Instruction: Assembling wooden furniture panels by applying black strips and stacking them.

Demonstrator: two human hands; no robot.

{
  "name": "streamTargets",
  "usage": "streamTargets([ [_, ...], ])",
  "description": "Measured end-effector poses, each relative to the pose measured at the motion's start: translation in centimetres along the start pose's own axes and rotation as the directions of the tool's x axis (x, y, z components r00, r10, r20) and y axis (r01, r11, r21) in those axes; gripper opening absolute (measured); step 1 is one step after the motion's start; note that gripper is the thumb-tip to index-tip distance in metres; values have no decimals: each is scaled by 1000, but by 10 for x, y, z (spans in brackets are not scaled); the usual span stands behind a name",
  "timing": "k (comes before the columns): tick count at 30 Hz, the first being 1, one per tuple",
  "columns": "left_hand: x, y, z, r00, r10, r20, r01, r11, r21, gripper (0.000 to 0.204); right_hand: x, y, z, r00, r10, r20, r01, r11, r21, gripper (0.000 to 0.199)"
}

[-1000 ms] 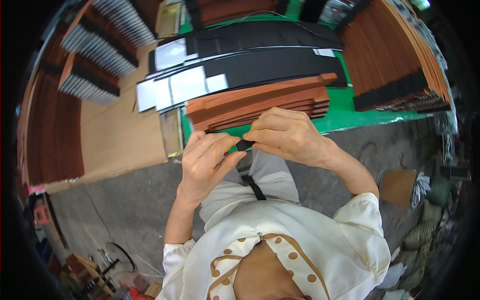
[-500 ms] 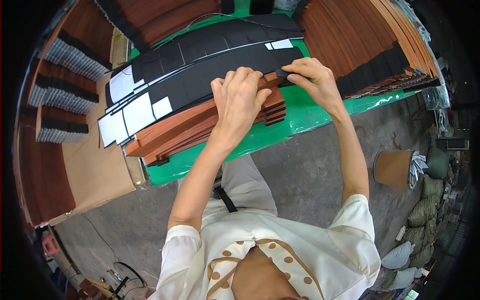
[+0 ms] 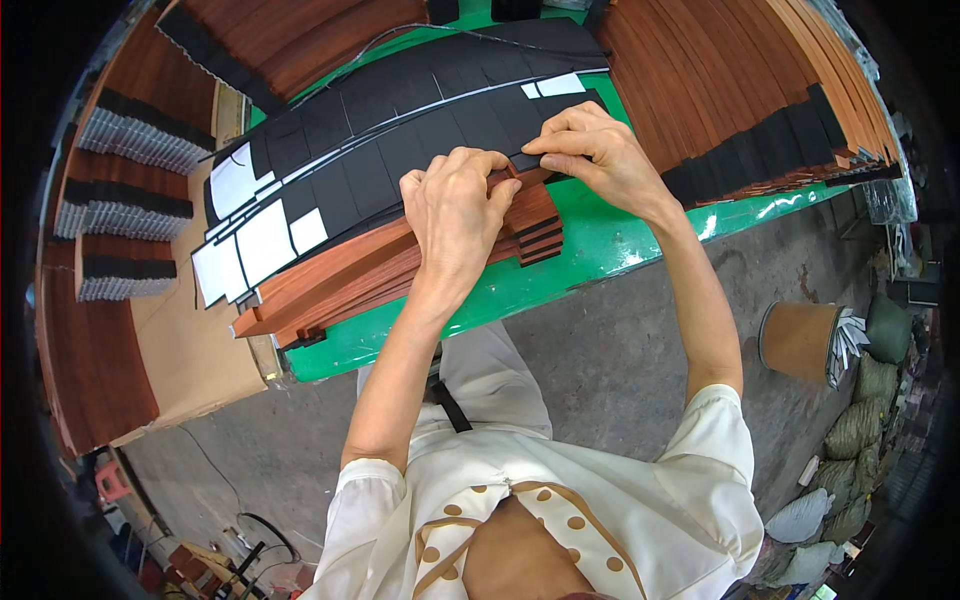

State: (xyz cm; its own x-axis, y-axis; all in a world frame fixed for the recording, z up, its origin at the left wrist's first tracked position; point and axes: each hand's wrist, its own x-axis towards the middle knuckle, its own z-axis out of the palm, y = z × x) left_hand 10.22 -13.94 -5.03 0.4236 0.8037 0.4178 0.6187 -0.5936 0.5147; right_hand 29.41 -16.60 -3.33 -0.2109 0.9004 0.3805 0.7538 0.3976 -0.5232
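My left hand (image 3: 452,225) is wrapped around a reddish-brown wooden slat (image 3: 345,265) near its right end, thumb on the near side. Between the thumb and fingers of my right hand (image 3: 605,160) is a small black patch (image 3: 524,161), held against that end of the slat. More reddish-brown slats (image 3: 400,275) lie stacked below, on the green table cover (image 3: 600,240). Just beyond the slat are rows of black patches (image 3: 390,150) on sheets, with white backing (image 3: 268,240) bare at the left. My fingers hide part of the slat's end.
Stacked brown slats with black ends (image 3: 760,150) stand at the right, and more stacks (image 3: 140,130) stand at the left on brown cardboard (image 3: 185,350). A thin cable (image 3: 400,30) crosses the back. On the floor at right is a brown bin (image 3: 795,338) holding white strips.
Both hands and the slat have shifted slightly left. My right hand has brought the black patch closer to my left hand, along the slat's end.
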Motion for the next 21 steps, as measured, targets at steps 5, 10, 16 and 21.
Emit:
streamTargets([
  [5,0,-1,1,1000,4,-24,-4,1000,2,20,2,2,2,1000,-10,10,10,1000,9,16],
  [10,0,-1,1,1000,-1,-25,1,1000,1,21,4,1,2,1000,-14,14,13,1000,18,16],
  [16,0,0,0,1000,-13,-9,13,1000,-2,21,3,2,2,1000,-16,0,16,1000,26,17],
  [21,0,0,0,1000,-6,-18,6,1000,-11,21,3,-1,3,1000,8,11,-8,999,34,17],
])
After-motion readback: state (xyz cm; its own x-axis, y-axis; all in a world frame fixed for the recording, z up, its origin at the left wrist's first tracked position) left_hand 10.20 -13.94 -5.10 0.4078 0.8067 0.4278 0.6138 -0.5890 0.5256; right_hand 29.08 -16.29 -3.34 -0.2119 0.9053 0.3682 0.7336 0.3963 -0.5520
